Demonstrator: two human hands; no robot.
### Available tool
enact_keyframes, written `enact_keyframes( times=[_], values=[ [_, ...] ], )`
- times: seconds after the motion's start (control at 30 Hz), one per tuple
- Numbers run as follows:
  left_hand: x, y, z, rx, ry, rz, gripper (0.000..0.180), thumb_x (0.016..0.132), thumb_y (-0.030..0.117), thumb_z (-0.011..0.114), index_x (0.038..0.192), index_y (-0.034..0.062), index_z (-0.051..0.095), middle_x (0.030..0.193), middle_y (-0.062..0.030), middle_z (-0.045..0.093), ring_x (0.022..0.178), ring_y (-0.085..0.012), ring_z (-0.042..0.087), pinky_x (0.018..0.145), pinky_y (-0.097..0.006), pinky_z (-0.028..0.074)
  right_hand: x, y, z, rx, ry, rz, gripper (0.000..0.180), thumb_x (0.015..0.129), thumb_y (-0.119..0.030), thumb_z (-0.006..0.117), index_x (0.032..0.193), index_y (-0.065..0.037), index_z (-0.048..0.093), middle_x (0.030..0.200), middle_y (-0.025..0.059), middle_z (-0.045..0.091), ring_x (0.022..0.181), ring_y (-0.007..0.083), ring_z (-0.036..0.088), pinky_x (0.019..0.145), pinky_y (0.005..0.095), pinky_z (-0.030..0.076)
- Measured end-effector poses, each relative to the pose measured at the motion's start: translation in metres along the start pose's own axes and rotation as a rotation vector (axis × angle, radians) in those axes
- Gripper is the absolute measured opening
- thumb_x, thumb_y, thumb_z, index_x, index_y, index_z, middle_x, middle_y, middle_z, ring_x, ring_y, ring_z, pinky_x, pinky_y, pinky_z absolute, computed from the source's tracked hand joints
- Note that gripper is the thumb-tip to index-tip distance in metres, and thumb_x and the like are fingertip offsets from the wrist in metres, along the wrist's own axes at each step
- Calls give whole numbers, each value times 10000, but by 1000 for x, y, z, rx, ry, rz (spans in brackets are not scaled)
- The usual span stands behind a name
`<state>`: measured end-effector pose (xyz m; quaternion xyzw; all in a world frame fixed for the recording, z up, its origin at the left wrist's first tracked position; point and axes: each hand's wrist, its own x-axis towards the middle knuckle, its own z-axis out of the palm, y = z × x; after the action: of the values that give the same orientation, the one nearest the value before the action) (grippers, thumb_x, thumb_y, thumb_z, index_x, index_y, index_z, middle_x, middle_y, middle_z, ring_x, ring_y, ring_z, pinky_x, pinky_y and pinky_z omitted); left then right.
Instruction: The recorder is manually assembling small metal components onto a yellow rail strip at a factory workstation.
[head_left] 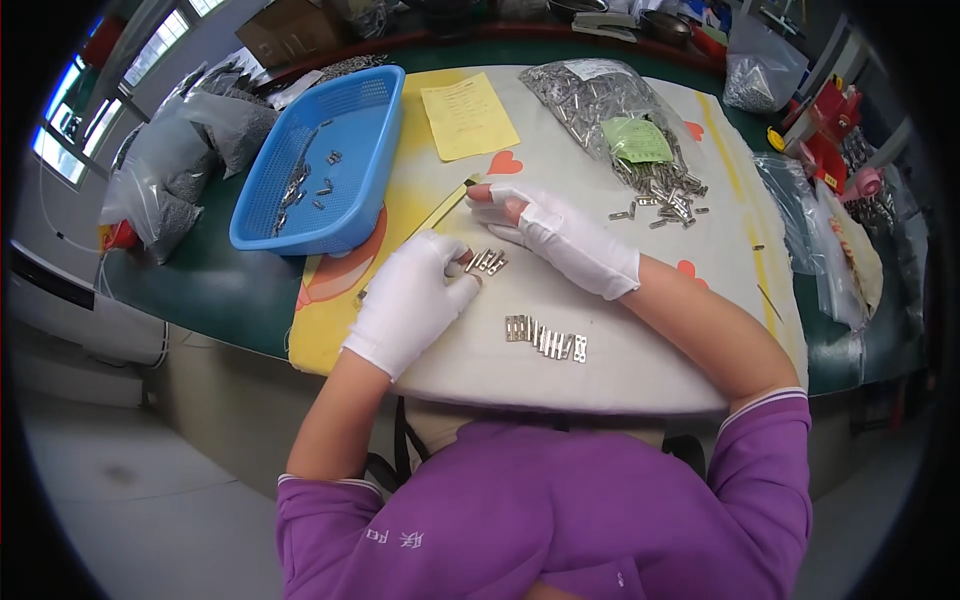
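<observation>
My left hand [415,298], in a white glove, rests on the pale work mat [620,370] with its fingertips pinched on a short row of small metal clips [487,262]. My right hand [560,232], in a white fingerless glove, lies just beyond those clips, fingers pointing left and flat on the mat, touching or nearly touching them. A second row of similar metal clips [546,340] lies loose on the mat nearer my body.
A blue plastic basket [368,110] with several metal parts stands at the left. A yellow paper sheet [468,116] lies behind the hands. An open clear bag of metal parts [620,110] with a green slip spills at the back right. Grey filled bags [170,170] sit far left.
</observation>
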<state>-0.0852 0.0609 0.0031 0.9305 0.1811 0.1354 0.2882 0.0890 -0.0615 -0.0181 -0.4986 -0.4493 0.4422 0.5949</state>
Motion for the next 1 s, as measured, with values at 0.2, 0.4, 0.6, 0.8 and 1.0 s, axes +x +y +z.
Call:
enact_keyframes(
  times=[0.2, 0.4, 0.6, 0.8, 1.0],
  values=[
    [0, -4, -2, 49, -42, -56, 252, 787, 120, 747, 975, -27, 666, 855, -129, 647, 719, -193, 622, 701, -320, 506, 9, 8, 20, 202, -46, 56, 696, 1053, -503, 325, 1469, 55, 343, 1482, 193, 409, 1414, 270, 365, 1196, 398, 273],
    [-31, 2, -11, -35, -85, -96, 205, 776, 160, 739, 904, 16, 667, 870, -163, 647, 779, -297, 652, 715, -388, 513, 3, -3, 30, 370, -209, 203, 751, 1040, -549, 319, 1466, 69, 337, 1468, 220, 416, 1372, 279, 424, 1171, 380, 317],
    [-55, 19, -4, -19, -110, -136, 201, 780, 172, 764, 867, 31, 652, 853, -142, 633, 774, -300, 637, 706, -393, 504, -9, -6, 27, 448, -390, 281, 771, 1009, -589, 385, 1447, 45, 362, 1466, 194, 420, 1370, 275, 436, 1150, 375, 370],
    [-59, 18, 3, -1, -62, -91, 231, 775, 186, 782, 879, 40, 636, 858, -128, 624, 789, -297, 632, 703, -388, 504, -22, -5, 20, 359, -311, 233, 848, 983, -660, 351, 1466, 36, 367, 1485, 204, 404, 1409, 274, 381, 1185, 373, 297],
    [-60, 21, 5, 20, -54, -46, 243, 760, 176, 792, 884, 47, 628, 850, -105, 622, 784, -285, 629, 700, -380, 504, -28, -5, 25, 409, -408, 204, 973, 922, -755, 334, 1495, 32, 327, 1513, 207, 372, 1428, 277, 349, 1201, 394, 255]
  ],
)
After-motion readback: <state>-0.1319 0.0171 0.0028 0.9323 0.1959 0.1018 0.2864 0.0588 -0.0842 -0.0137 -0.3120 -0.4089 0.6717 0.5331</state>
